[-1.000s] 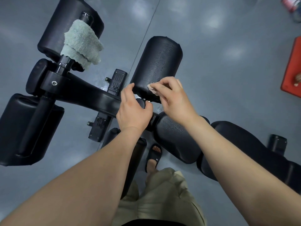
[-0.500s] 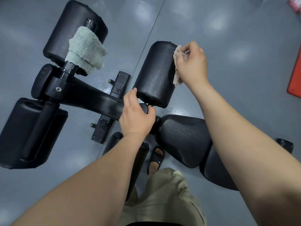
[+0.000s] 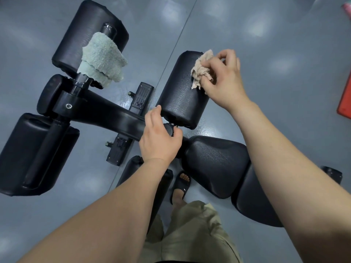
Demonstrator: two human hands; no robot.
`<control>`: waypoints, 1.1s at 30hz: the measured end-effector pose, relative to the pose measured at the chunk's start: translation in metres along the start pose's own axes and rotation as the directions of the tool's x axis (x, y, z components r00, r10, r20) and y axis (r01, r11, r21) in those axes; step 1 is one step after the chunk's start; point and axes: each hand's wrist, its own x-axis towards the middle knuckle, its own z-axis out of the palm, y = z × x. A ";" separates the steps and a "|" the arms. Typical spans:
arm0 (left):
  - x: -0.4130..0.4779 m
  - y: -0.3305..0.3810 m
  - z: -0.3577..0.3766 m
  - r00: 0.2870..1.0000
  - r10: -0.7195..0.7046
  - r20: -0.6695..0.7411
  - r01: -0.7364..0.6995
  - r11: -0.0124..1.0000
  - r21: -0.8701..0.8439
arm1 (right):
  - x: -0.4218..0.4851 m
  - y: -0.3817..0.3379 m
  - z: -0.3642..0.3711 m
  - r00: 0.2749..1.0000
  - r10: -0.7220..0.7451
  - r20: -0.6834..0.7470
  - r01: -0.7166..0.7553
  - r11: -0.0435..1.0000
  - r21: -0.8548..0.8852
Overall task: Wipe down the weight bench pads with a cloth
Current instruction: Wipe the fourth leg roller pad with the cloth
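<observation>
While your left grip point(image 3: 159, 139) stays curled round the black knob point(image 3: 169, 128) at the end of the frame bar point(image 3: 114, 118), your right grip point(image 3: 224, 80) has moved a lot. It took the tan cloth point(image 3: 202, 71) from the near end of the roller pad point(image 3: 180, 97), close to your left grip, out to the far end. Now it is coming back over the far top.

The cloth is bunched up and pinched in your right fingers, and it presses on the pad. I think the top of this pad has had about one pass.

The pad's underside is hidden, so I cannot tell if it is clean. Your right arm covers part of the long pads below it. The seat pad point(image 3: 216, 164), just below your left grip, has tiny spots I cannot make out. A green towel point(image 3: 102, 61) hangs far from both grips.
</observation>
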 end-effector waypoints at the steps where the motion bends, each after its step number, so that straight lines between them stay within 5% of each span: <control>1: 0.000 0.000 -0.001 1.000 -0.003 0.001 0.003 1.000 0.002 | 0.002 -0.001 0.001 1.000 -0.019 -0.020 0.019 1.000 -0.010; 9: -0.001 0.001 -0.001 1.000 -0.009 0.016 0.009 1.000 0.002 | 0.020 0.004 -0.002 0.966 0.190 -0.176 -0.177 0.980 0.088; 13: -0.001 0.001 -0.001 1.000 -0.021 0.017 0.021 1.000 0.004 | 0.019 0.004 0.003 0.989 0.144 -0.033 -0.140 0.984 0.106; 33: 0.001 -0.002 0.000 0.999 -0.029 0.034 0.029 1.000 0.000 | 0.022 -0.012 0.012 0.999 -0.036 0.013 0.037 0.988 -0.147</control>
